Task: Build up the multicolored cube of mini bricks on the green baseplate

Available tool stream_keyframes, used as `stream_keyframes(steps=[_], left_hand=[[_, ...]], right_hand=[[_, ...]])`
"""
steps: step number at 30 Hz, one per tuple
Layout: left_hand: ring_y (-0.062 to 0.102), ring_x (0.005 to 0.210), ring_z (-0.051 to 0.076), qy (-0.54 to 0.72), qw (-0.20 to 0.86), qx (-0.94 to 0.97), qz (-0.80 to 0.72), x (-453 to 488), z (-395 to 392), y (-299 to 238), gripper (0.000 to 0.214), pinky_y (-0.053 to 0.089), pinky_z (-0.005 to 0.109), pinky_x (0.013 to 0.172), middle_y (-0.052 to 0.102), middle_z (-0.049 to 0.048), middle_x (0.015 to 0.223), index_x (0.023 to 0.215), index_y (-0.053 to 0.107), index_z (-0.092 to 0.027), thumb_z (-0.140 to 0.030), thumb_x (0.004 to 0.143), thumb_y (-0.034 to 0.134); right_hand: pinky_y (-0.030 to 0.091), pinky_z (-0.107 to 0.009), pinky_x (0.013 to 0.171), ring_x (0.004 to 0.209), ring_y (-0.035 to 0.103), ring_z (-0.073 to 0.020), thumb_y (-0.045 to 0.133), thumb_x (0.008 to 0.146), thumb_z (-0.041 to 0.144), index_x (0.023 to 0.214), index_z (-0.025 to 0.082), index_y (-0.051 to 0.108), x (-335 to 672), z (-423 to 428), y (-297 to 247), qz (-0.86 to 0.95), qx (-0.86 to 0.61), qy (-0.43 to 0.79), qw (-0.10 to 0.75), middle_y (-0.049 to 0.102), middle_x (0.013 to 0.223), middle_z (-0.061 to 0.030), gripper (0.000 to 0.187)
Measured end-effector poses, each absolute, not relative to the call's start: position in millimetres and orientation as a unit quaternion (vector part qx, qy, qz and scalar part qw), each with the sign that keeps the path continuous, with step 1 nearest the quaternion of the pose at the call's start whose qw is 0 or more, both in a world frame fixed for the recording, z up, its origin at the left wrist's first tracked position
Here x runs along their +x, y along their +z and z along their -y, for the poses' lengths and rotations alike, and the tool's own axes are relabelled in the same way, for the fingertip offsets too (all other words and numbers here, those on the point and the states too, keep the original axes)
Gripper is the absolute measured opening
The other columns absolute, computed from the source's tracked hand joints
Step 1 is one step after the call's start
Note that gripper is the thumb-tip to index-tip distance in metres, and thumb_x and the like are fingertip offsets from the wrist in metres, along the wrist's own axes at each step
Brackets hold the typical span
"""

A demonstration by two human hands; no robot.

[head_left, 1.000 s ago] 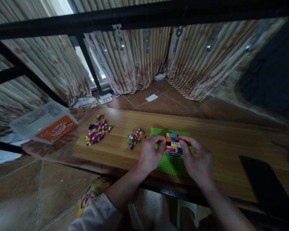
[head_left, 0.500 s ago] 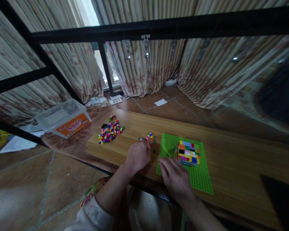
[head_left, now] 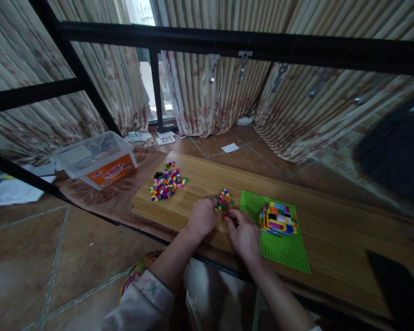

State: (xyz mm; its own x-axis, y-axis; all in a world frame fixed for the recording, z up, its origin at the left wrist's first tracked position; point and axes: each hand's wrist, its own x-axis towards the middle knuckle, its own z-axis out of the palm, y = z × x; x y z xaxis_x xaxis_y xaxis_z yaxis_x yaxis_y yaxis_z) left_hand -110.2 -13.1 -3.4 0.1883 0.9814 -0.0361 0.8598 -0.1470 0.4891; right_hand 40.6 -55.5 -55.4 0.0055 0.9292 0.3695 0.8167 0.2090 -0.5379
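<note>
Left hand [head_left: 203, 217]: curled, just beside the small brick pile [head_left: 225, 197] — cannot tell what it holds.
Right hand [head_left: 245, 234]: thumb and forefinger nearly together, red at the tips — cannot tell if gripped.
Brick block [head_left: 278, 218]: right of the right hand, on the green baseplate [head_left: 285, 253].

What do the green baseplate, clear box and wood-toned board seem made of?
Green baseplate: likely moulded plastic, fairly matte; regular studs suggest it.
Clear box: probably smooth plastic; see-through walls.
Wood-toned board: wood or printed laminate, satin-looking; grain leaves it open.
</note>
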Motion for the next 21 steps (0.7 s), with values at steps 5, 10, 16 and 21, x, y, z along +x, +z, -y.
stream_keyframes(steps=[5,10,16,21], left_hand=[[0.069,0.087,0.017,0.179,0.244,0.739,-0.602,-117,11,-4,0.028,0.051,0.023,0.08,0.074,0.0063,0.093,0.096,0.07,-0.018,-0.006,0.077,0.053],[0.07,0.087,0.018,0.173,0.239,0.746,-0.597,-124,9,1,0.03,0.05,0.024,0.08,0.075,0.0065,0.09,0.099,0.071,-0.018,-0.007,0.08,0.051],[0.07,0.087,0.019,0.187,0.229,0.742,-0.602,-123,7,13,0.022,0.05,0.024,0.076,0.075,0.0063,0.092,0.095,0.07,-0.019,-0.014,0.087,0.05],[0.07,0.088,0.018,0.256,0.262,0.744,-0.558,-106,14,24,0.021,0.051,0.026,0.081,0.075,0.0048,0.096,0.097,0.07,-0.02,-0.014,0.087,0.053]], right_hand=[[0.051,-0.038,0.085,0.092,0.067,-0.0229,0.043,0.093,0.022,0.103,0.018,0.068,46,54,-53,0.675,-0.632,0.101,0.367,0.072,0.101,-0.0101,0.027],[0.05,-0.035,0.084,0.093,0.065,-0.0231,0.048,0.092,0.018,0.104,0.021,0.07,42,46,-48,0.699,-0.643,0.093,0.298,0.069,0.101,-0.0087,0.025],[0.048,-0.031,0.079,0.085,0.064,-0.0206,0.052,0.09,0.014,0.087,0.022,0.068,33,45,-36,0.681,-0.663,0.087,0.299,0.067,0.091,-0.0066,0.018],[0.049,-0.029,0.076,0.082,0.065,-0.0178,0.051,0.093,0.021,0.092,0.022,0.068,43,80,-17,0.656,-0.622,0.136,0.404,0.069,0.088,-0.0043,0.017]])
